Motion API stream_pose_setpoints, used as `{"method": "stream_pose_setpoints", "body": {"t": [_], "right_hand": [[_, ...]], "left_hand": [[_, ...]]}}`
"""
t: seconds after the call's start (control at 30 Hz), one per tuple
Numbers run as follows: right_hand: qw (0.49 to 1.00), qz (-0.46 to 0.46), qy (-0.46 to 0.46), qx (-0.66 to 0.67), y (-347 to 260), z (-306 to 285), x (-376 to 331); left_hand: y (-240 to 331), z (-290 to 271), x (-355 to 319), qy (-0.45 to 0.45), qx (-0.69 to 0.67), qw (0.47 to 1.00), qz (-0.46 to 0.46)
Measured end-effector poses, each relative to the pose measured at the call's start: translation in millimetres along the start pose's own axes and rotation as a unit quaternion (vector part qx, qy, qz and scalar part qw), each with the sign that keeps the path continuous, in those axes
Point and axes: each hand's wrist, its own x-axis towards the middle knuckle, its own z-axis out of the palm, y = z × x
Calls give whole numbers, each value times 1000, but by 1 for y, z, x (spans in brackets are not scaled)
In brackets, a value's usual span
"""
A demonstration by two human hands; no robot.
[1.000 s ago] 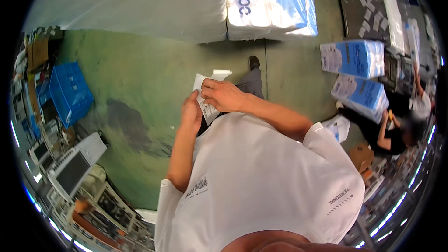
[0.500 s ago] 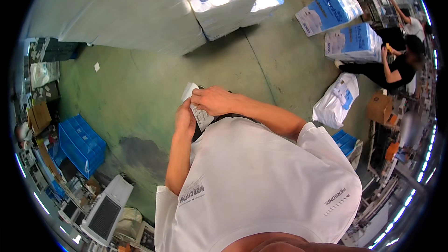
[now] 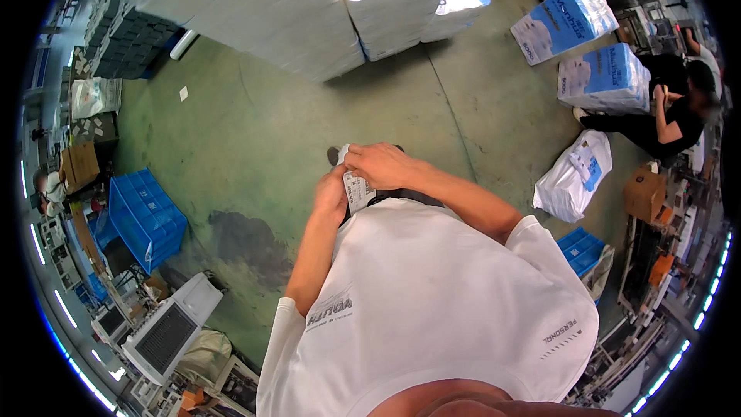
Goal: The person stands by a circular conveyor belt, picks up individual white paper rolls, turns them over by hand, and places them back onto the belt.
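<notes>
Both my hands meet in front of my waist, over a white printed label sheet (image 3: 357, 194). My left hand (image 3: 333, 194) is closed on the sheet's left edge. My right hand (image 3: 381, 165) lies across its upper part, with bent fingers gripping it near the top. Most of the sheet's upper end is hidden behind the fingers. Something dark, like a waistband or strap, shows just behind the sheet's right side. The tip of a dark shoe (image 3: 334, 155) appears beyond my hands.
Wrapped white packs (image 3: 395, 0) are stacked ahead. Two blue-and-white packs (image 3: 567, 22) and a white sack (image 3: 575, 177) stand at right, near a seated person in black (image 3: 671, 123). A blue crate (image 3: 147, 216) and a white machine (image 3: 171, 332) are at left.
The view has shifted, so the surroundings sit farther right. My hands have closed in on the sheet, and less of its upper end shows than before.
</notes>
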Motion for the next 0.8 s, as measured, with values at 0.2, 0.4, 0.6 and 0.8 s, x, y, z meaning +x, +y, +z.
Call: {"method": "stream_pose_setpoints", "body": {"t": [0.2, 0.4, 0.6, 0.8], "right_hand": [[999, -32, -18, -37, -30, 38, 52], [989, -64, -106, -84, -94, 104, 161], [978, -83, -173, -82, -172, 179, 288], [970, -65, -213, -101, -233, 214, 389]], "left_hand": [[22, -59, -10, -6, -18, 999, 49], [60, -187, -16, -1, -84, 994, 64], [111, -337, -21, 9, -96, 992, 80], [173, -427, -28, 12, -144, 987, 73]]}}
